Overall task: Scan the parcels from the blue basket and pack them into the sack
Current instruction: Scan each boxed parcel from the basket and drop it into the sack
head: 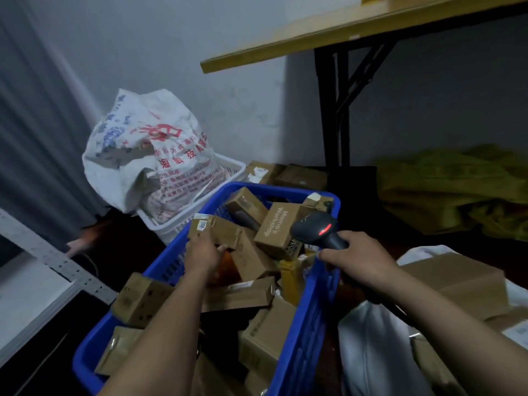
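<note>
The blue basket (307, 335) fills the lower middle and is piled with several brown cardboard parcels. My left hand (203, 252) grips a long brown parcel (220, 230) with a white label, lifted a little above the pile at the basket's left side. My right hand (363, 255) holds a black barcode scanner (314, 227) over the basket's right rim; its red light glows and its head points left toward the parcels. A white woven sack (145, 155) with red and blue print stands in a white basket (228, 167) beyond the blue one.
A yellow-topped table (328, 38) on black legs (328, 110) overhangs the back right. Yellow cloth (451, 190) lies under it. More cardboard boxes (463, 281) and a white bag (371, 352) sit at the right. A grey metal shelf rail (57, 261) runs along the left.
</note>
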